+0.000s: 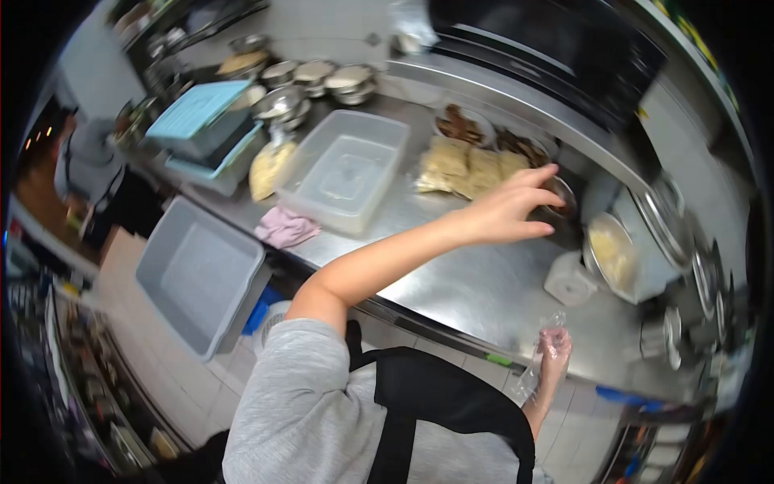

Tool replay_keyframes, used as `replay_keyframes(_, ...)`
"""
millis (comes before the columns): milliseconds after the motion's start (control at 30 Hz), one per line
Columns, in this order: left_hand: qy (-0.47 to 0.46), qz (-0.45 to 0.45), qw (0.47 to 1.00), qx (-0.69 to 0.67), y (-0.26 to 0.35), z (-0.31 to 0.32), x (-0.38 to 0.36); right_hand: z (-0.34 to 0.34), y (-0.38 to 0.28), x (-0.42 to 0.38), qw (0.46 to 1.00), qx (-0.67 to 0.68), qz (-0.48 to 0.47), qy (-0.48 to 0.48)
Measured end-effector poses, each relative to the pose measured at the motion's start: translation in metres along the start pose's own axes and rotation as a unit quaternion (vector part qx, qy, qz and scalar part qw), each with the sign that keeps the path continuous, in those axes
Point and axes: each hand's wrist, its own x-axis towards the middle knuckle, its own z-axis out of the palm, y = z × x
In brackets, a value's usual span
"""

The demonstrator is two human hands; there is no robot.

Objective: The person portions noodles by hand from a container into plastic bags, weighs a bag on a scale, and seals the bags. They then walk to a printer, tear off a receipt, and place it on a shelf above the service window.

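My left hand (516,208) reaches across the steel worktop, fingers spread and holding nothing in sight. Its fingertips overlap the dark rim of a round bowl (567,202) in this view. Bags of pale yellow food (446,165) lie just behind it, with bowls of brown dried pieces (461,125) further back. Lower right, near the worktop's front edge, my right hand (555,345) is closed on a thin clear plastic bag (528,379) that wraps partly round the fingers. A white scale (571,278) carrying a bowl of pale yellow food (610,248) stands beyond that hand.
A translucent tub (343,165) sits on the worktop (435,274) beside a pink cloth (286,227). Blue-lidded boxes (201,113) and stacked metal bowls (349,83) stand back left. Below is a grey bin (201,274). Another person (93,161) is at far left.
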Motion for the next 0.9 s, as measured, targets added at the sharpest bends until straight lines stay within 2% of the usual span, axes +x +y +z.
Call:
replay_keyframes(33, 0.033, -0.026, 0.999, 0.028, -0.020, -0.025, -0.023, 0.011, 0.006, 0.010, 0.999, 0.021, -0.002, -0.044)
replay_keyframes(67, 0.055, -0.084, 0.992, 0.075, -0.032, -0.053, -0.045, 0.026, 0.006, 0.017, 0.998, 0.027, 0.035, -0.047)
replay_keyframes(100, 0.100, -0.132, 0.980, 0.106, -0.056, -0.078, -0.075, 0.043, 0.003, 0.025, 0.997, 0.026, 0.031, -0.059)
replay_keyframes(167, 0.192, -0.240, 0.934, 0.183, -0.092, -0.136, -0.140, 0.082, -0.004, 0.038, 0.996, -0.002, 0.028, -0.084)
replay_keyframes(200, 0.234, -0.285, 0.891, 0.266, -0.112, -0.161, -0.179, 0.104, -0.007, 0.044, 0.997, -0.006, 0.030, -0.070)
replay_keyframes(267, 0.277, -0.347, 0.838, 0.318, -0.154, -0.210, -0.258, 0.145, -0.012, 0.070, 0.976, -0.061, -0.105, -0.180)
replay_keyframes(333, 0.305, -0.446, 0.780, 0.315, -0.165, -0.238, -0.309, 0.201, -0.065, 0.072, 0.945, -0.135, -0.247, -0.165)
replay_keyframes(367, 0.302, -0.445, 0.781, 0.317, -0.166, -0.248, -0.319, 0.228, -0.089, 0.073, 0.933, -0.125, -0.277, -0.193)
replay_keyframes(433, 0.327, -0.508, 0.739, 0.299, -0.176, -0.262, -0.332, 0.285, -0.118, 0.072, 0.903, -0.100, -0.333, -0.254)
replay_keyframes(533, 0.296, -0.484, 0.745, 0.351, -0.211, -0.276, -0.332, 0.364, -0.135, 0.067, 0.836, -0.077, -0.437, -0.321)
replay_keyframes(600, 0.273, -0.467, 0.749, 0.383, -0.226, -0.284, -0.318, 0.398, -0.143, 0.060, 0.795, -0.137, -0.485, -0.337)
replay_keyframes(633, 0.256, -0.464, 0.749, 0.398, -0.230, -0.286, -0.310, 0.404, -0.141, 0.061, 0.802, -0.141, -0.479, -0.328)
replay_keyframes(700, 0.227, -0.451, 0.759, 0.411, -0.236, -0.296, -0.297, 0.413, -0.134, 0.064, 0.742, -0.348, -0.351, -0.452)
replay_keyframes(767, 0.136, -0.539, 0.753, 0.351, -0.244, -0.309, -0.288, 0.404, -0.124, 0.067, 0.769, -0.335, -0.363, -0.405)
replay_keyframes(800, 0.128, -0.507, 0.766, 0.373, -0.264, -0.314, -0.297, 0.396, -0.123, 0.068, 0.770, -0.347, -0.344, -0.411)
replay_keyframes(900, 0.215, -0.473, 0.805, 0.288, -0.283, -0.332, -0.301, 0.376, -0.117, 0.071, 0.773, -0.358, -0.313, -0.421)
